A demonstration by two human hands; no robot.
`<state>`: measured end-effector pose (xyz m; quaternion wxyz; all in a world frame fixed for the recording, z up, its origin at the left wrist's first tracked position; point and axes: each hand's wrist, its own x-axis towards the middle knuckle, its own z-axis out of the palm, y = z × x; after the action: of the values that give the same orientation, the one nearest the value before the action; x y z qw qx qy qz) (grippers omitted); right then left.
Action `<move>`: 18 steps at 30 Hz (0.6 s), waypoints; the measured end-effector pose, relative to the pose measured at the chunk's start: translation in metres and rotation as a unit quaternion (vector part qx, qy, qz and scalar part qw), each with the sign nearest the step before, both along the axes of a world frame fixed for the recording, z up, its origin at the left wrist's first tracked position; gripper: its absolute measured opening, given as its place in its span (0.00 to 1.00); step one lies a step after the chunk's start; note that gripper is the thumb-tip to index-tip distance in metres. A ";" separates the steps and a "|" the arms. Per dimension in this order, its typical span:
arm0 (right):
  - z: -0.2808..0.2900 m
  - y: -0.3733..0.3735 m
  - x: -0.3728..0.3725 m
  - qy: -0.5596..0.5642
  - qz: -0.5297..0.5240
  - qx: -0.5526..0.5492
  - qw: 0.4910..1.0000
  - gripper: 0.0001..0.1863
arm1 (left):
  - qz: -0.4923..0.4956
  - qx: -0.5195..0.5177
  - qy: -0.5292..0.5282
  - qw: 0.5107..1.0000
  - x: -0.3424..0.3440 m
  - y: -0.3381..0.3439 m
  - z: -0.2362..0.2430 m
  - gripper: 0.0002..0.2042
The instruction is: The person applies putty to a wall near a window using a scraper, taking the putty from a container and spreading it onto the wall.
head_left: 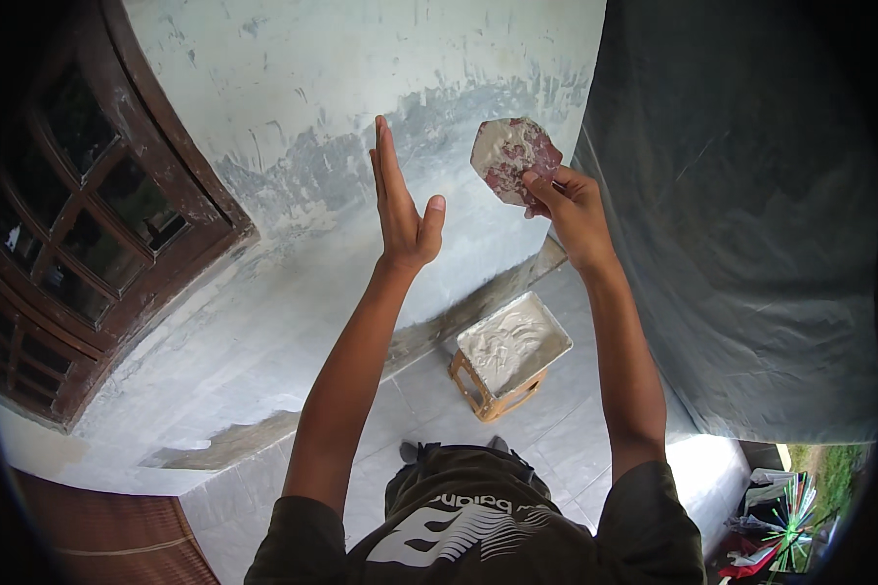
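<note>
My right hand point(578, 212) grips a flat, reddish, many-sided scraper piece point(513, 156) by its lower right edge, thumb on top. Off-white paste is smeared across its face. Raised before the wall point(307, 88), my left hand point(404, 216) is stretched flat and edge-on, its fingers together and its thumb apart, with nothing in it. Whether it touches the wall I cannot tell. The wall is patchy white and grey with rough marks. Below and between my arms, a rectangular tray point(563, 343) of creamy off-white paste rests on a small tan stool point(480, 394).
A brown wooden window frame point(180, 151) with dark panes is on the left. Dark sheeting point(741, 224) hangs close on the right. Grey floor tiles point(400, 405) lie below. A brown slatted panel point(117, 531) is at lower left, and green bristly strands point(795, 522) show at lower right.
</note>
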<state>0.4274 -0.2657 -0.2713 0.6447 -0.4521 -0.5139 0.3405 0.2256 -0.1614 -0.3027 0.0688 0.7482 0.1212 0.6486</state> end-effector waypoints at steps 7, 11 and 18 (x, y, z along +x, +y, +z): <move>-0.131 -0.026 0.065 0.020 -0.050 -0.094 0.994 0.09 | -0.009 -0.145 0.073 0.987 0.060 -0.033 -0.127 0.43; -0.224 -0.041 0.094 -0.033 -0.086 -0.132 0.987 0.10 | -0.019 -0.235 0.122 0.964 0.080 -0.051 -0.197 0.43; -0.355 -0.082 0.107 -0.223 -0.139 -0.246 0.933 0.10 | -0.032 -0.339 0.219 0.915 0.082 -0.072 -0.312 0.44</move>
<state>0.5347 -0.3472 -0.6263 0.4230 -0.7274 -0.4771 0.2537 0.3081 -0.2336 -0.6147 0.3105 0.8068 0.3218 0.3862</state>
